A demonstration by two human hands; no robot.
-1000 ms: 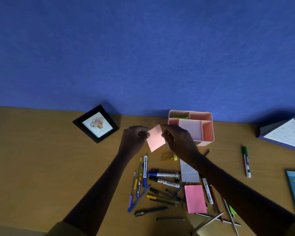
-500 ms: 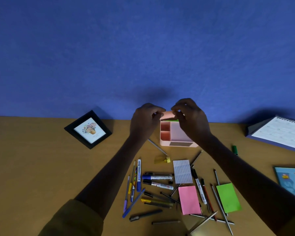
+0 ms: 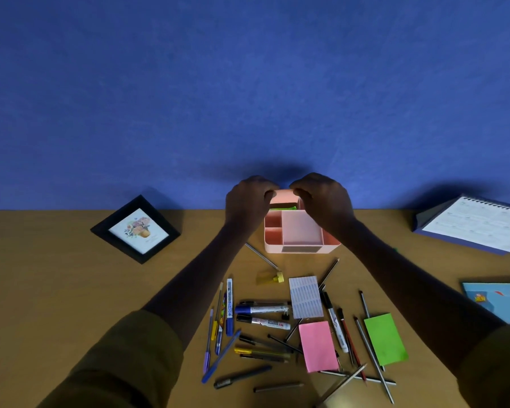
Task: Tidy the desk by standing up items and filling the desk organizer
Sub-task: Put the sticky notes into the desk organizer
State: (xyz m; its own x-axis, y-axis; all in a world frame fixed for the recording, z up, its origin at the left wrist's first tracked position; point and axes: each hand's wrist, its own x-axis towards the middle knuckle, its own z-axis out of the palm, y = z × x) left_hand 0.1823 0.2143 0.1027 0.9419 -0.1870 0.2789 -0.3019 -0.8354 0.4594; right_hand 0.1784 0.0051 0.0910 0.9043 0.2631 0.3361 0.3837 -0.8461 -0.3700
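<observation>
left hand point(image 3: 249, 206) + right hand point(image 3: 324, 201) both reaching far, fingers curled | pinching pink sticky note point(image 3: 283, 195) together | right over organizer point(image 3: 299, 235) back compartment, green note point(image 3: 283, 206) inside

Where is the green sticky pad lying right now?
In the head view, the green sticky pad lies flat on the desk, lower right of the pen pile, beside the pink sticky pad.

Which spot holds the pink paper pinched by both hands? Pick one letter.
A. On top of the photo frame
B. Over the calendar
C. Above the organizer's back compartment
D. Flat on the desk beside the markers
C: the left hand and right hand pinch the pink paper over the back of the pink organizer, above its rear compartment.
</observation>
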